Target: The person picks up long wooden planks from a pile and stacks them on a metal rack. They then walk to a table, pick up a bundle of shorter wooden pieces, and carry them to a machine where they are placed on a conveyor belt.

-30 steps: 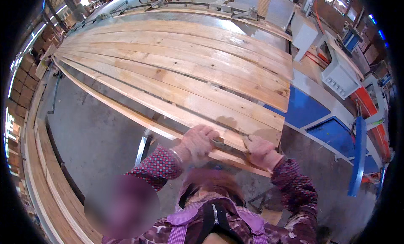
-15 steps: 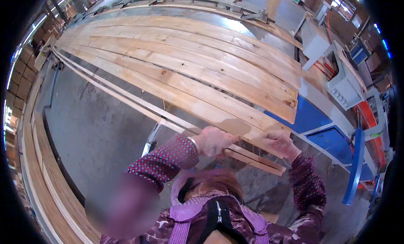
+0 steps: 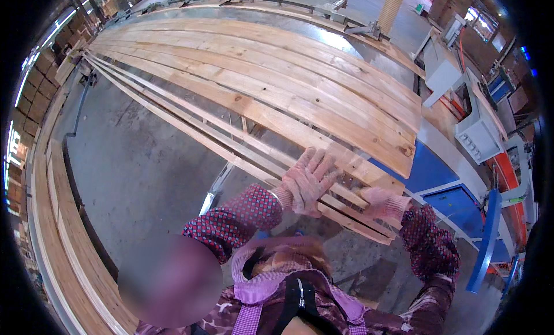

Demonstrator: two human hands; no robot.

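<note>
My left hand [image 3: 309, 179], in a pale work glove, lies with fingers spread across a narrow-looking wooden board [image 3: 262, 150] near its right end. My right hand [image 3: 385, 204], also gloved, is closed at the end of this same board, its fingertips partly hidden. The board appears tipped on its edge, beside other edge-on boards [image 3: 360, 226] on the near side. Beyond my hands, several wide knotty planks [image 3: 265, 91] lie flat, side by side. The closest flat plank [image 3: 254, 111] runs just past my left fingertips.
A blue and white machine frame [image 3: 453, 199] stands at the right, with a grey control box [image 3: 479, 136] above it. More long timber [image 3: 69, 237] is stacked at the left. A metal rail with clamps [image 3: 363, 30] runs along the far side. Grey concrete floor [image 3: 144, 144] shows between.
The nearest flat board has come away from the others toward me and now appears on edge beside the near boards. My left hand has gone from closed to spread fingers.
</note>
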